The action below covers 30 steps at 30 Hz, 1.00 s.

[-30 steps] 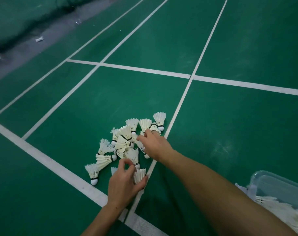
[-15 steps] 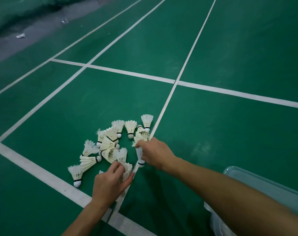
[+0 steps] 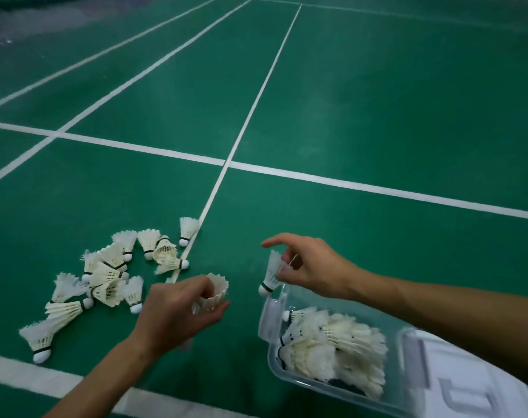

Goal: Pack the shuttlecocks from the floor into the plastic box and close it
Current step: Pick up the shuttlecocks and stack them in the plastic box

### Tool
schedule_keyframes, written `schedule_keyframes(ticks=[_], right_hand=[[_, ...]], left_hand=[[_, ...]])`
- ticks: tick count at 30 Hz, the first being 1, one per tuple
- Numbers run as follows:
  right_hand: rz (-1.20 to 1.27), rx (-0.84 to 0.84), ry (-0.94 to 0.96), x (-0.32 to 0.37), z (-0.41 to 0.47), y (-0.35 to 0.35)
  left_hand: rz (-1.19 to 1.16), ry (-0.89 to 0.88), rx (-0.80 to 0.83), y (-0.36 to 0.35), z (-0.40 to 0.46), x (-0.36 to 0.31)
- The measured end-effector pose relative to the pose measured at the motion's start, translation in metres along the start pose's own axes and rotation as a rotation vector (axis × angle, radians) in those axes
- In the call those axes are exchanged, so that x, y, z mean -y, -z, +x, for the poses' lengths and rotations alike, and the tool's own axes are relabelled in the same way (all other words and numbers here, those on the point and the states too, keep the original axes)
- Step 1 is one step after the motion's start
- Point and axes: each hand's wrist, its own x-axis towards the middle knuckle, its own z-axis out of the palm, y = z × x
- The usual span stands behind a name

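Observation:
Several white feather shuttlecocks [image 3: 106, 276] lie in a loose heap on the green court floor at the left. My left hand [image 3: 178, 315] is shut on a shuttlecock [image 3: 216, 294], lifted off the floor just right of the heap. My right hand [image 3: 311, 267] pinches another shuttlecock [image 3: 271, 274], cork down, above the far left corner of the clear plastic box [image 3: 290, 377]. The box stands open at the lower right and holds several stacked shuttlecocks [image 3: 335, 345].
The box's white lid [image 3: 465, 384] lies beside it at the bottom right edge. White court lines [image 3: 347, 184] cross the green floor. A grey strip runs along the far left edge of the court.
Both hands have lifted off the heap, each with a shuttlecock, and moved right toward the box. The view has swung right, so the open box and lid now show.

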Motion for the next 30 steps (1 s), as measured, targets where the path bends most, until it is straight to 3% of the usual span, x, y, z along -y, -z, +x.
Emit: schedule_keyframes(ticks=[6,12,21,28,30], right_hand=[[0.162,-0.264,-0.159,-0.054,-0.114,0.024],[0.395,-0.445,-0.34,-0.1,-0.185,-0.011],[0.49,-0.32,-0.384,-0.115,-0.199,-0.057],[0.48,-0.292,-0.385,-0.113,-0.187,-0.081],[0.459,-0.265,-0.397,-0.112,-0.18,-0.087]], left_hand=[[-0.112,-0.158,0.131,-0.022,0.05,-0.075],[-0.088,-0.344,0.409,-0.05,0.07,-0.111],[-0.018,-0.482,0.723,-0.082,0.072,-0.106],[0.168,-0.583,0.817,-0.094,0.079,-0.127],[0.225,-0.541,0.886,-0.092,0.08,-0.137]])
